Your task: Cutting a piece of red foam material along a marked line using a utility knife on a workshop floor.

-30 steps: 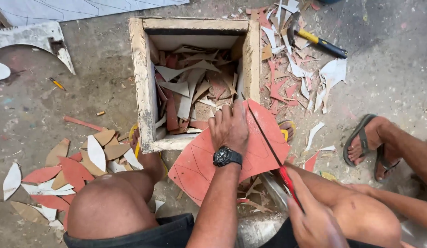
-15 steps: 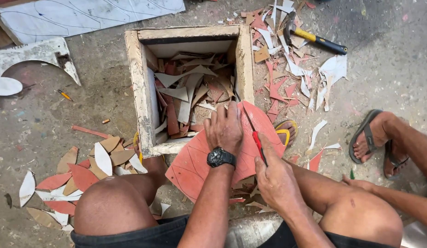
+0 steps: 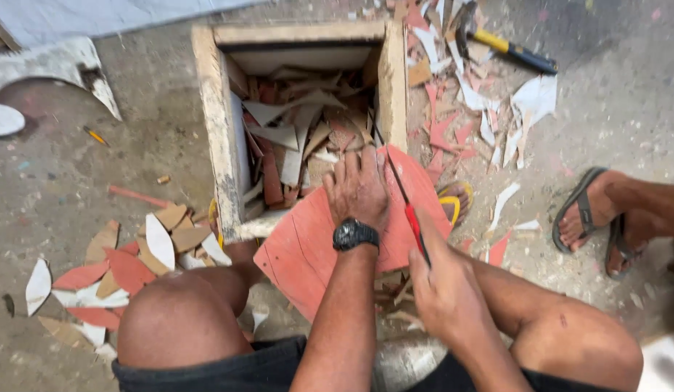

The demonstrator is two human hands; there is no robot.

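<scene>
Left grip (image 3: pixel 357 190) lay spread flat, pressing the red tile (image 3: pixel 308 250) down where it rested over the corner of the wooden box (image 3: pixel 219 138) and the person's lap. Right grip (image 3: pixel 442 290) was pinched around a red-handled cutter (image 3: pixel 404 199), its tip on the tile. A hammer (image 3: pixel 507 47) lay well apart on the floor.

Red tile (image 3: pixel 308 250) partly hidden under left hand (image 3: pixel 357 190), hammer (image 3: pixel 507 47) head blurred, sandalled foot (image 3: pixel 594 218) cut off at right edge

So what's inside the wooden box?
The wooden box holds a jumble of broken tile shards, white, tan and reddish. Its bottom is covered, and the red tile hides its near corner.
</scene>
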